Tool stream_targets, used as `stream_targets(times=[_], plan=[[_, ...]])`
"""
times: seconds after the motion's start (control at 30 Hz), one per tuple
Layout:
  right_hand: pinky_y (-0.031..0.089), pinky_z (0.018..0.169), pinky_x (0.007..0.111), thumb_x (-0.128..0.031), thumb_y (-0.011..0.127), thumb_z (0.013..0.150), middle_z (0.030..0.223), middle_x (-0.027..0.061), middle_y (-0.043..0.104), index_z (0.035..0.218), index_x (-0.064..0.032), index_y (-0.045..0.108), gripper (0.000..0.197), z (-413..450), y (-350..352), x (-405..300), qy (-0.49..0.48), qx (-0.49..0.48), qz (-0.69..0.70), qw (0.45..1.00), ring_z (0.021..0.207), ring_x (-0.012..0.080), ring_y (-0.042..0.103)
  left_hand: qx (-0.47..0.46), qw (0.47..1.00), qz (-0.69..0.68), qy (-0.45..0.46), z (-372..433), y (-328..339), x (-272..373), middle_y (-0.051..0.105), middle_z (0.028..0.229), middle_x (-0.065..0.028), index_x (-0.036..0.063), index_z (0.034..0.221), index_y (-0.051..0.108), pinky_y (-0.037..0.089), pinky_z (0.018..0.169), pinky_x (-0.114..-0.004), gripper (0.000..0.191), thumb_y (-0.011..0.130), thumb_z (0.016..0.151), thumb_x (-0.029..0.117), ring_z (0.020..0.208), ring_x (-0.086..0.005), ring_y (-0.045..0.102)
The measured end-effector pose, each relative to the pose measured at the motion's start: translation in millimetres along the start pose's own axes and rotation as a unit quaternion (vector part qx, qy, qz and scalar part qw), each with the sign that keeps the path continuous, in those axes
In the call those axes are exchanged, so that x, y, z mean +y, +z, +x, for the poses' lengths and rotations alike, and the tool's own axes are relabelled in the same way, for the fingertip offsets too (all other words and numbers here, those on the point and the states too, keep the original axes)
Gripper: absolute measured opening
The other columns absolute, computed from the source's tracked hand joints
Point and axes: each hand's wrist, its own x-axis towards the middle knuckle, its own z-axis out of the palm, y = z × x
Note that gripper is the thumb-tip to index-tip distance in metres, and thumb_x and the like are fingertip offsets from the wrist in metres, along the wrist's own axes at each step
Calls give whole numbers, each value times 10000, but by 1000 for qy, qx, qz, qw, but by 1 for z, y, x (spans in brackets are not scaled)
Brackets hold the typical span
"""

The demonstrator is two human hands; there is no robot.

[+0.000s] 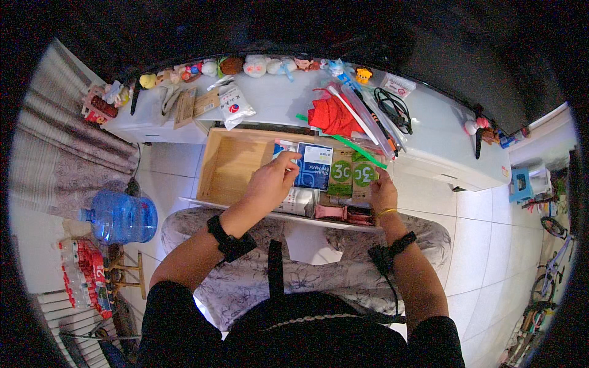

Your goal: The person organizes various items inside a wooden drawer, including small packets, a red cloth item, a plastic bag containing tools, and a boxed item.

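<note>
A pulled-out wooden drawer (228, 158) lies before me, above my lap. My left hand (272, 180) hovers over its middle, fingers bent and apart, beside a dark blue flat packet (314, 166) that bears writing. Nothing shows in that hand. At the drawer's right end, my right hand (384, 189) has its fingertips curled by the edge of a green and brown packet (364, 179); whether it grips the packet is hidden. A second green packet (341, 175) lies alongside. Nearer the drawer front are a silvery-white pouch (301, 202) and a pink wrapped item (331, 212).
On the white cabinet top (285, 103) lie a red cloth bundle (332, 115), long plastic-sleeved items (368, 115), a coiled black cable (395, 108) and a white pouch (233, 103). Small plush toys (255, 66) line the back. A blue water jug (124, 217) stands at left.
</note>
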Motion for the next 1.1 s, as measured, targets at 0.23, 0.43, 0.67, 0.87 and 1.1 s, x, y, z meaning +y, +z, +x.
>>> stream_targets(times=[0.23,0.43,0.67,0.87,1.1], plan=[[531,788,458,-14,617,864,1003,196,661,1305,-66,519,455,1,-1,5,-33,40,-24,998,914,380,654,-9,1000,-7,3,-3,-2,1,717,942,-117,68,1246,528,549,750,-407,310,611,952,122,861,-300,707],[518,870,454,35,620,812,1154,203,613,1301,-61,535,506,0,-8,-7,-44,46,-35,997,1029,387,620,-15,1000,-9,-6,-4,-2,1,717,938,-113,70,1248,526,553,761,-407,309,610,955,122,867,-302,709],[415,1091,439,19,644,766,1399,221,484,1342,-79,546,592,-8,-5,-11,-132,-61,-107,984,1309,407,454,-13,1000,-12,4,-5,1,-3,721,934,-107,76,1248,523,555,776,-400,306,603,957,121,867,-292,713],[330,1175,459,-95,641,828,1543,251,316,1410,-82,497,600,-14,6,-14,-265,-136,-191,935,1425,462,298,-13,1000,-14,6,-6,3,-4,724,939,-109,77,1245,527,553,776,-400,305,602,953,120,868,-289,712],[309,1187,474,-138,608,900,1601,249,202,1459,-150,466,576,-16,9,-6,-223,-177,-230,930,1466,479,207,-14,1000,-9,8,-5,3,-5,726,940,-115,74,1244,527,551,765,-404,308,608,952,128,862,-292,713]])
